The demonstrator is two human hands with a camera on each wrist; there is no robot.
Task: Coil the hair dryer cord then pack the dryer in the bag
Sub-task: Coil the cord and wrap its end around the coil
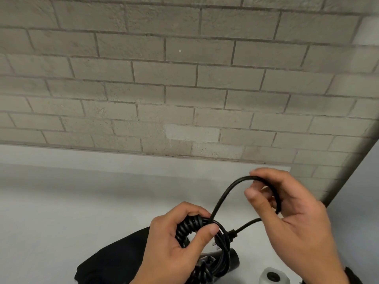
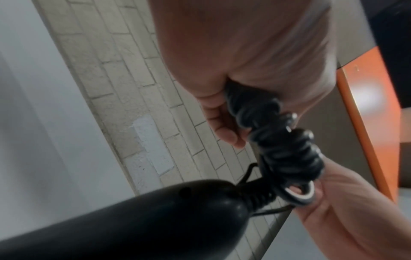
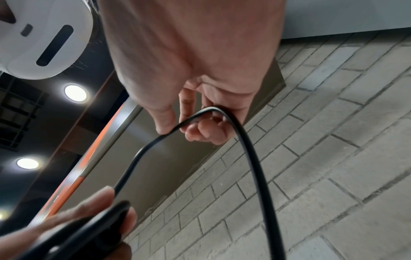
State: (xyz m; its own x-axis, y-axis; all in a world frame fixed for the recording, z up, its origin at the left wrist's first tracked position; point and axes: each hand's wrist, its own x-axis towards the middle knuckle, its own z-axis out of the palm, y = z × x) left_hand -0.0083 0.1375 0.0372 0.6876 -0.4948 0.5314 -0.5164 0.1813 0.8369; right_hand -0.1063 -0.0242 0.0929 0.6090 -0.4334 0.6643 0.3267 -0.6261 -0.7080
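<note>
Above the worktop [image 1: 61, 201], the left hand [image 1: 176, 242] grips the bundled cord [image 1: 192, 226]; the right hand [image 1: 287, 212] pinches a loop of that cord between curled fingers [image 3: 200, 130].

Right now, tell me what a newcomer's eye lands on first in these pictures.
First, the two hands low in the head view: the left hand grips a bundle of black coiled cord, while the right hand holds a loop of the straight cord arching above it. Beneath them lie the black hair dryer and a black bag on the pale table, backed by a grey brick wall.
</note>
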